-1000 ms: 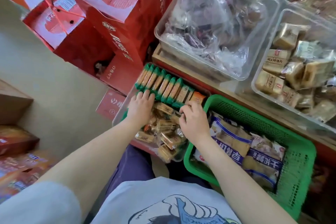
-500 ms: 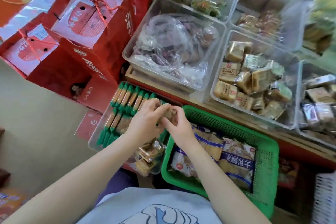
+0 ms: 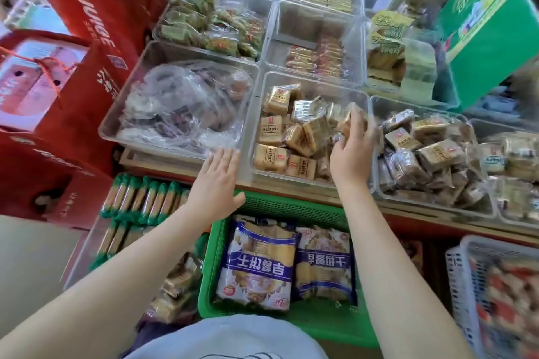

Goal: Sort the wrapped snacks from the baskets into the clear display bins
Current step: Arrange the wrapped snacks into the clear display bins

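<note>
My right hand (image 3: 351,148) grips a wrapped snack (image 3: 351,121) inside the clear bin (image 3: 306,81). My left hand (image 3: 217,181) hovers flat, fingers spread.

You have two hands in view, the left hand (image 3: 217,183) and the right hand (image 3: 351,148). One green basket (image 3: 294,208) sits below them, with two blue snack bags (image 3: 259,265) lying in it side by side. One white basket (image 3: 463,277) shows at the right edge. You can count at least nine clear bins (image 3: 256,122) on the worktop; more may be cut off. Two red gift bags (image 3: 73,87) stand at your left, and one green box (image 3: 493,26) at the upper right.
</note>
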Available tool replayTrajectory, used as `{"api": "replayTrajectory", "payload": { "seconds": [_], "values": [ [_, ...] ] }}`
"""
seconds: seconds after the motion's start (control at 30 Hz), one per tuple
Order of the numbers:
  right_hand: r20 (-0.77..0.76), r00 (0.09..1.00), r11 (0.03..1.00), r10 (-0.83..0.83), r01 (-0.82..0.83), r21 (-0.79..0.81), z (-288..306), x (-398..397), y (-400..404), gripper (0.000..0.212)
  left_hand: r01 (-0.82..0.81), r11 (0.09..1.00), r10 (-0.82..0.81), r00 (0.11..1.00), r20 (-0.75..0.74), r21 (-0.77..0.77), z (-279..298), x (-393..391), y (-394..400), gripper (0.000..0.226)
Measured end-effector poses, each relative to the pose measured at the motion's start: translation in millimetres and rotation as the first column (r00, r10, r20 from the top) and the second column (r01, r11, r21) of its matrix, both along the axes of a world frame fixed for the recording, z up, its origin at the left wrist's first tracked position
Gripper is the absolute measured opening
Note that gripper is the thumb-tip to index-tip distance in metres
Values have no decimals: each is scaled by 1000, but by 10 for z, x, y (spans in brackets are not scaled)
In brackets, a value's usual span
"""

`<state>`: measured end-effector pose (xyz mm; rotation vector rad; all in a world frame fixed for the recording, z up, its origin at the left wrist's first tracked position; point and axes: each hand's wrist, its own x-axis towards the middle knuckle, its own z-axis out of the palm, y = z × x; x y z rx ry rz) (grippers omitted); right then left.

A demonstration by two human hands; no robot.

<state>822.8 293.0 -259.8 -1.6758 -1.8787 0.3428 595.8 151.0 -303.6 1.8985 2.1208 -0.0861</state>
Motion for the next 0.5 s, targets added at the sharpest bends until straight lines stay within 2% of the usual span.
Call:
{"api": "replayTrajectory", "payload": {
  "seconds": [0.07, 0.13, 0.27, 0.33, 0.4, 0.47, 0.5],
  "values": [
    [207, 975, 979, 75, -32, -204, -165, 118, 211, 64, 1, 1000, -1, 1000, -5, -14, -15, -3, -19, 95],
    [369, 916, 929, 160, -13, -370, -293, 185, 318, 72, -2, 1000, 2, 1000, 7, -17, -22, -7, -13, 95],
    [410, 901, 891, 143, 63, -450, -246, 123, 417, 79, 13, 1000, -13, 1000, -24, -19, -72, -12, -40, 97],
    [472, 873, 891, 125, 111, -441, -135, -41, 370, 78, 16, 999, -17, 999, -36, -36, -74, -35, -68, 97],
    [441, 894, 932, 80, 89, -350, -66, -247, 195, 73, 33, 998, -34, 999, -16, -48, -31, -12, -22, 95],
    [315, 940, 981, 134, -80, -179, -101, -543, -180, 57, 24, 1000, -24, 996, 81, -4, 27, -51, -31, 91],
    [248, 945, 977, 212, -195, -90, -140, -695, -419, 45, -13, 998, 5, 990, 141, 56, 39, -99, -75, 86]
  ]
}}
